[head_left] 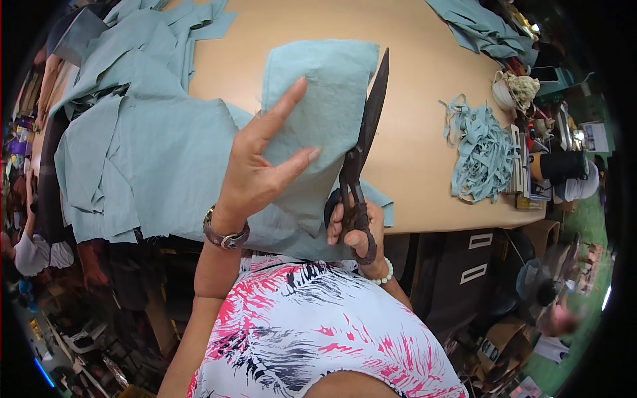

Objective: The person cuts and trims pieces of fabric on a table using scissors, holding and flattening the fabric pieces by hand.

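Dark metal scissors (pixel 363 139) point away from me, their handles in my right hand (pixel 358 232). The blades look closed and lie along the right edge of a light teal fabric piece (pixel 325 79). My left hand (pixel 255 162) is over this piece, thumb and forefinger spread apart; its other fingers are partly hidden. Under and left of it, a larger teal cloth (pixel 172 166) covers the table's front left.
More teal fabric (pixel 146 40) is heaped at the table's (pixel 411 86) back left and back right. At the right are a tangle of thin teal strips (pixel 481 149) and a white bowl (pixel 505 91). People are visible at the far left.
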`<state>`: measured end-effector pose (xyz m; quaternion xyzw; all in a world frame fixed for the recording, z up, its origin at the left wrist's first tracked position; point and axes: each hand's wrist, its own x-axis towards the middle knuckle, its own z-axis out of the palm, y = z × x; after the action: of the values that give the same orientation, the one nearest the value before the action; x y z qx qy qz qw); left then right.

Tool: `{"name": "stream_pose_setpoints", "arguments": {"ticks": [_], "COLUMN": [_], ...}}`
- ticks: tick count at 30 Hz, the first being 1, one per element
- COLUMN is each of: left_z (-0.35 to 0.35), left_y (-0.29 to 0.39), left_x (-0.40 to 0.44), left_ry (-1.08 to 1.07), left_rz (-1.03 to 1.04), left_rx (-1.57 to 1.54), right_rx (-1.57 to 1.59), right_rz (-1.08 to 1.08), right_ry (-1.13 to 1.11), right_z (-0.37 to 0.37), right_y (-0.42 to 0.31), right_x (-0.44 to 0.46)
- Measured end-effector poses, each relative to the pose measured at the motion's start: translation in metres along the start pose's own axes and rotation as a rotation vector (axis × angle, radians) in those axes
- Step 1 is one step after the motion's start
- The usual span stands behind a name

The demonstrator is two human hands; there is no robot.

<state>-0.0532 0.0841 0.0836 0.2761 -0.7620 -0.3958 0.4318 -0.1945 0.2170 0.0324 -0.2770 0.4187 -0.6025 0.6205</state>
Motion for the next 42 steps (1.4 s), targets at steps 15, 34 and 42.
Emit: {"name": "stream_pose_setpoints", "arguments": {"ticks": [15,34,42], "left_z": [0.002,-0.037,-0.053], "left_y": [0.004,-0.055,-0.118], "left_x": [-0.01,-0.012,-0.016], "left_ry": [-0.037,0.134,-0.092], "left_rz": [-0.043,-0.078,0.185], "left_rx": [0.019,-1.021,-1.973], "right_rx": [0.018,-0.577,-1.196], "right_rz": [-0.07,0.071,-0.211], "right_ry": [0.019,0.488,0.317], "right_z": [0.002,-0.036,-0.049], "right_y": [-0.001,-0.062,-0.089], "right_x": [0.014,0.019,0.054]}}
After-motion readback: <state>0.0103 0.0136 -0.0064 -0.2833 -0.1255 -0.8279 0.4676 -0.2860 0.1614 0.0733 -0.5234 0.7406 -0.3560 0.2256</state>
